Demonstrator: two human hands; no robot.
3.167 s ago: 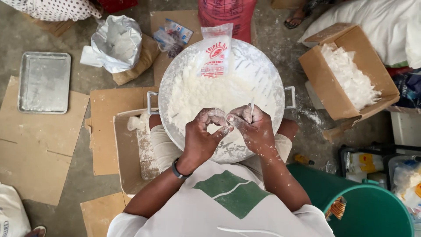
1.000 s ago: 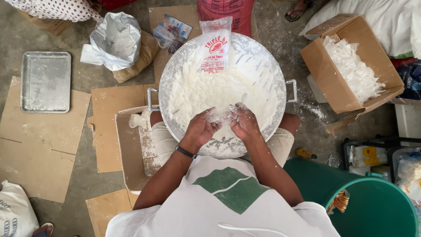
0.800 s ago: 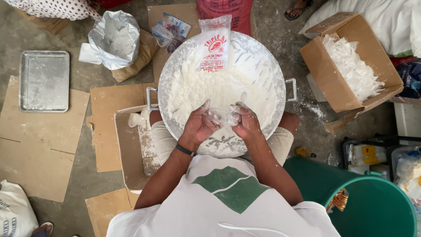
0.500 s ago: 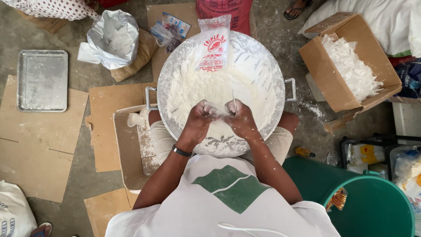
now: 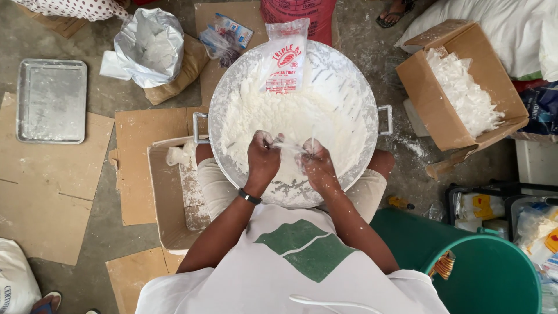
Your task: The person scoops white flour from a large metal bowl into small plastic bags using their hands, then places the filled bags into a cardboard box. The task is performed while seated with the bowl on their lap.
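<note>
A wide metal basin (image 5: 349, 75) of white flour (image 5: 279, 116) sits on a dusty concrete floor (image 5: 104, 232) strewn with cardboard, a steel tray (image 5: 51, 100) well left of the basin. Since a moment ago the hands have lifted slightly. Left hand (image 5: 263, 158) and right hand (image 5: 315, 164), wrists bent, pinch a small clear bag (image 5: 290, 146) over the basin's near side.

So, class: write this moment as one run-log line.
left hand: grips small clear bag | right hand: grips same bag | under hands: metal basin of white flour | printed packet: leaning at basin's far rim
</note>
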